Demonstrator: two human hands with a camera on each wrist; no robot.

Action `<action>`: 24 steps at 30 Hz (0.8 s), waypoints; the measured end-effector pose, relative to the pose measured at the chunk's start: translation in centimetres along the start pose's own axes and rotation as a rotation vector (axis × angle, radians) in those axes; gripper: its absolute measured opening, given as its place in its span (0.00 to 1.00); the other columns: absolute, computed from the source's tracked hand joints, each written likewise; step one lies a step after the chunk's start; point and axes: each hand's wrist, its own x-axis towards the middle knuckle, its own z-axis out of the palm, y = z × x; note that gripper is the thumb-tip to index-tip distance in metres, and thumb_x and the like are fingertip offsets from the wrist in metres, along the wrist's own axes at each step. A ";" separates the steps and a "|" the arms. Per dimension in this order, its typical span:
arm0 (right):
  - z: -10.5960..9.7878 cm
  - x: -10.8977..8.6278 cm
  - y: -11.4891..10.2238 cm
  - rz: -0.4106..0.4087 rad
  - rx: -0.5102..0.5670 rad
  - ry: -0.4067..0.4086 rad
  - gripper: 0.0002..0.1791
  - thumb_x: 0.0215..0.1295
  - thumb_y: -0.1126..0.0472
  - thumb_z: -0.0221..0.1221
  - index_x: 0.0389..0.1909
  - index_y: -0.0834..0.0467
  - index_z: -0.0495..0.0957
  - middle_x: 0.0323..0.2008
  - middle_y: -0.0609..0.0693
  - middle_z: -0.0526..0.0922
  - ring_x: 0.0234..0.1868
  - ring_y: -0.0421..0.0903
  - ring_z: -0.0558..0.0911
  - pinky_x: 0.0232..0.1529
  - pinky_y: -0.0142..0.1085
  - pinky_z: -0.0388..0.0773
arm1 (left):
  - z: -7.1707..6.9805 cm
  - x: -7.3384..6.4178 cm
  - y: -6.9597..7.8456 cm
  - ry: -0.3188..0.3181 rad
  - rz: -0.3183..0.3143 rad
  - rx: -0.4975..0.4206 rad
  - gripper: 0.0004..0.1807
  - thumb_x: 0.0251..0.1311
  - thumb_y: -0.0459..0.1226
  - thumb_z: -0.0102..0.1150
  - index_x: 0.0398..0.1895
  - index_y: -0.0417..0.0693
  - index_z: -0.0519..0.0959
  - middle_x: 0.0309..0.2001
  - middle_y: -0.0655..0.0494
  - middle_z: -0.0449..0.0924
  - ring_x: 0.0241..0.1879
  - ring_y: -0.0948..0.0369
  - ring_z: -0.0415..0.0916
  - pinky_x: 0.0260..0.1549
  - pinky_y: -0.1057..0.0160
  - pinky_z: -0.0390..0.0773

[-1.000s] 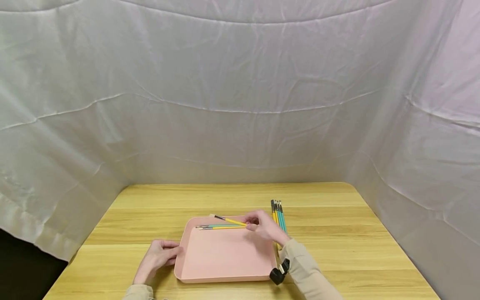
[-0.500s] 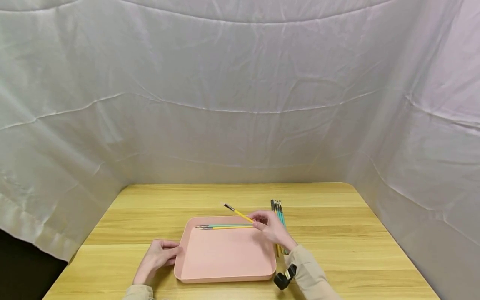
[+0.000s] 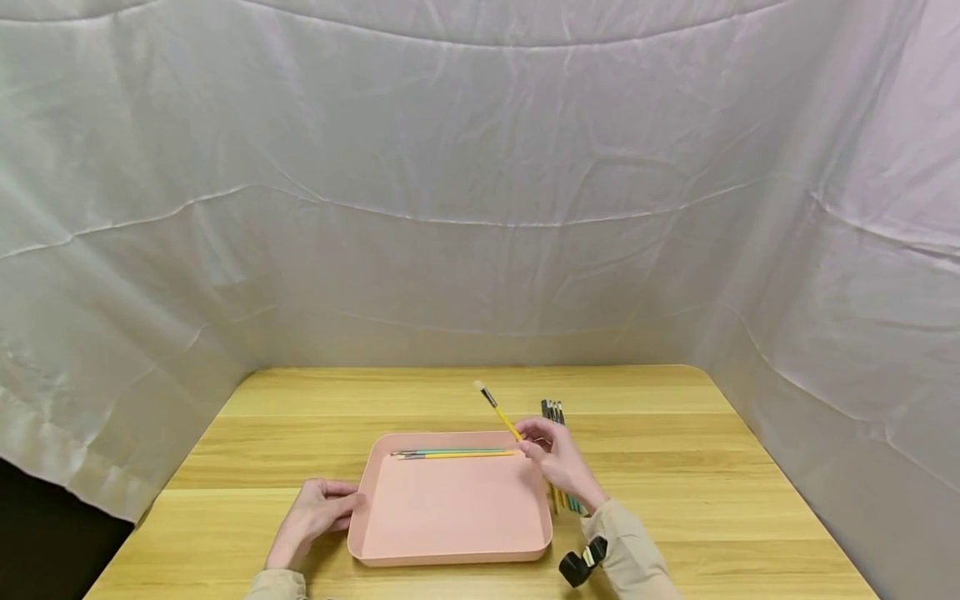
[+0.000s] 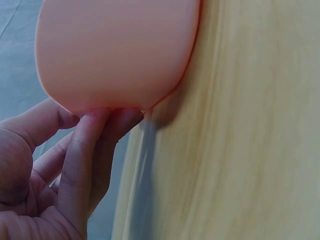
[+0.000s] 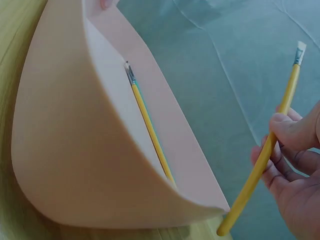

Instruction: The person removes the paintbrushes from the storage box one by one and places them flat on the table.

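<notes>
A pale pink tray (image 3: 457, 517) lies on the table in the head view. My left hand (image 3: 313, 518) pinches its left rim, with several fingertips against the outer wall in the left wrist view. Above the tray's far right corner, my right hand (image 3: 557, 462) holds a yellow paintbrush (image 3: 497, 408) between thumb and fingers. The brush tilts, its pale bristles (image 5: 301, 46) up and away from the palm in the right wrist view. Along the tray's far side lie a yellow-handled paintbrush (image 5: 150, 127) and a teal-handled one, side by side.
A bunch of several yellow and teal paintbrushes (image 3: 553, 411) lies on the wooden table (image 3: 675, 467) just right of the tray, partly hidden by my right hand. Grey curtains (image 3: 480, 275) hang behind and at both sides. A black device (image 3: 583, 562) sits at my right wrist.
My right hand has moved right, lifting the yellow paintbrush off the others in the tray and tilting its bristles upward. My left hand and the tray have stayed put.
</notes>
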 end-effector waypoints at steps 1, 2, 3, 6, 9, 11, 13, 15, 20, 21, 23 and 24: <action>-0.1 0.0 0.0 0.005 0.006 0.012 0.10 0.65 0.77 0.58 0.46 0.70 0.79 0.37 0.65 0.81 0.36 0.37 0.76 0.36 0.24 0.78 | 0.0 0.0 0.0 -0.002 0.001 -0.001 0.19 0.61 0.28 0.63 0.50 0.19 0.78 0.37 0.41 0.89 0.30 0.64 0.85 0.31 0.67 0.89; -0.3 -0.1 0.0 0.010 0.012 0.020 0.10 0.65 0.77 0.58 0.46 0.70 0.79 0.38 0.64 0.81 0.36 0.38 0.76 0.37 0.24 0.78 | 0.0 0.0 0.0 -0.004 0.003 -0.003 0.19 0.61 0.28 0.63 0.50 0.18 0.77 0.37 0.41 0.89 0.30 0.64 0.85 0.31 0.67 0.89; -0.5 -0.1 0.1 0.014 0.015 0.029 0.10 0.65 0.77 0.58 0.46 0.70 0.79 0.38 0.64 0.81 0.37 0.38 0.76 0.37 0.24 0.78 | 0.0 0.0 0.0 -0.007 0.006 -0.004 0.19 0.61 0.28 0.63 0.50 0.18 0.77 0.37 0.41 0.89 0.30 0.64 0.86 0.32 0.67 0.89; -0.9 -0.2 0.2 0.032 0.027 0.062 0.10 0.66 0.75 0.58 0.47 0.69 0.79 0.40 0.63 0.81 0.38 0.38 0.76 0.40 0.24 0.78 | 0.0 0.0 -0.1 -0.005 0.005 -0.005 0.19 0.61 0.28 0.63 0.50 0.18 0.77 0.37 0.40 0.89 0.31 0.64 0.86 0.32 0.67 0.89; -1.4 -0.3 0.3 0.044 0.041 0.095 0.11 0.66 0.76 0.58 0.48 0.70 0.78 0.42 0.65 0.81 0.39 0.37 0.76 0.41 0.23 0.78 | 0.0 0.1 -0.1 0.000 0.007 -0.001 0.19 0.61 0.28 0.63 0.50 0.18 0.77 0.37 0.40 0.89 0.30 0.64 0.86 0.32 0.67 0.89; -1.7 -0.3 0.3 0.049 0.056 0.114 0.11 0.66 0.76 0.58 0.49 0.71 0.77 0.43 0.66 0.80 0.39 0.36 0.77 0.43 0.22 0.78 | 0.1 0.1 -0.1 0.007 0.005 0.002 0.19 0.61 0.28 0.63 0.50 0.18 0.77 0.37 0.40 0.89 0.30 0.64 0.85 0.31 0.67 0.89; -2.0 -0.4 0.4 0.060 0.069 0.128 0.12 0.66 0.77 0.57 0.50 0.73 0.77 0.45 0.68 0.79 0.40 0.35 0.77 0.44 0.22 0.79 | 0.1 0.2 0.0 0.010 0.005 0.003 0.18 0.61 0.27 0.63 0.50 0.18 0.77 0.36 0.39 0.89 0.29 0.65 0.85 0.30 0.68 0.89; -2.4 -0.5 0.6 0.073 0.073 0.142 0.13 0.66 0.77 0.57 0.50 0.73 0.77 0.45 0.68 0.80 0.40 0.35 0.77 0.44 0.22 0.79 | 0.1 0.2 0.0 0.010 0.002 0.004 0.18 0.61 0.27 0.63 0.50 0.18 0.77 0.36 0.39 0.89 0.28 0.65 0.85 0.29 0.68 0.88; -3.3 -0.8 1.1 0.110 0.081 0.182 0.14 0.66 0.77 0.57 0.51 0.73 0.76 0.45 0.65 0.81 0.40 0.36 0.77 0.43 0.22 0.80 | 0.1 0.0 0.0 0.008 0.005 -0.003 0.19 0.60 0.27 0.62 0.50 0.18 0.77 0.36 0.37 0.89 0.27 0.65 0.85 0.29 0.68 0.88; -3.5 -0.9 1.2 0.115 0.086 0.188 0.14 0.66 0.77 0.57 0.52 0.73 0.76 0.44 0.65 0.81 0.39 0.36 0.77 0.43 0.22 0.80 | 0.1 0.0 0.0 0.005 0.007 -0.005 0.19 0.60 0.27 0.62 0.50 0.18 0.76 0.36 0.36 0.88 0.27 0.65 0.85 0.30 0.68 0.88; -3.8 -1.0 1.4 0.121 0.094 0.199 0.15 0.65 0.77 0.57 0.52 0.74 0.75 0.44 0.65 0.81 0.39 0.37 0.77 0.42 0.23 0.81 | 0.1 -0.1 0.0 0.000 0.011 -0.009 0.19 0.60 0.27 0.62 0.50 0.17 0.76 0.36 0.36 0.88 0.28 0.65 0.85 0.30 0.68 0.88; -4.0 -1.1 1.5 0.124 0.098 0.202 0.15 0.65 0.77 0.58 0.52 0.75 0.75 0.44 0.66 0.81 0.39 0.37 0.78 0.42 0.23 0.82 | 0.1 -0.1 0.0 -0.003 0.013 -0.012 0.19 0.60 0.27 0.62 0.50 0.17 0.76 0.37 0.36 0.88 0.28 0.65 0.85 0.30 0.68 0.89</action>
